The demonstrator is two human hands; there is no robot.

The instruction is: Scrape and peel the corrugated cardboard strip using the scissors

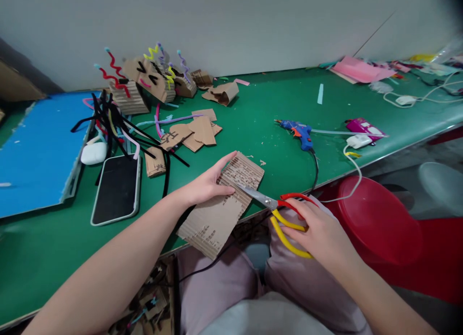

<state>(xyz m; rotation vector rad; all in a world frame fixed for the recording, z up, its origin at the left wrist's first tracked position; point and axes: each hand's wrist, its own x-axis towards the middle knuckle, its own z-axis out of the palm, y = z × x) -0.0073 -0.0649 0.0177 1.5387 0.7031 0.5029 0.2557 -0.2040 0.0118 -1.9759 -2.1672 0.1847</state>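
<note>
My left hand [207, 183] grips a strip of corrugated cardboard [220, 207] that juts over the front edge of the green table [253, 123]. My right hand [318, 231] is closed on scissors [278, 207] with red and yellow handles. Their blades bite into the cardboard's right edge near the left fingertips. Both hands hover above my lap.
A phone [116, 188] and a bundle of pipe cleaners [115, 125] lie left. Cardboard figures [148, 82] stand at the back, cut cardboard pieces [197, 132] in the middle. A blue glue gun [300, 132] lies right. A blue board [36, 152] is far left, a red stool [379, 224] beside me.
</note>
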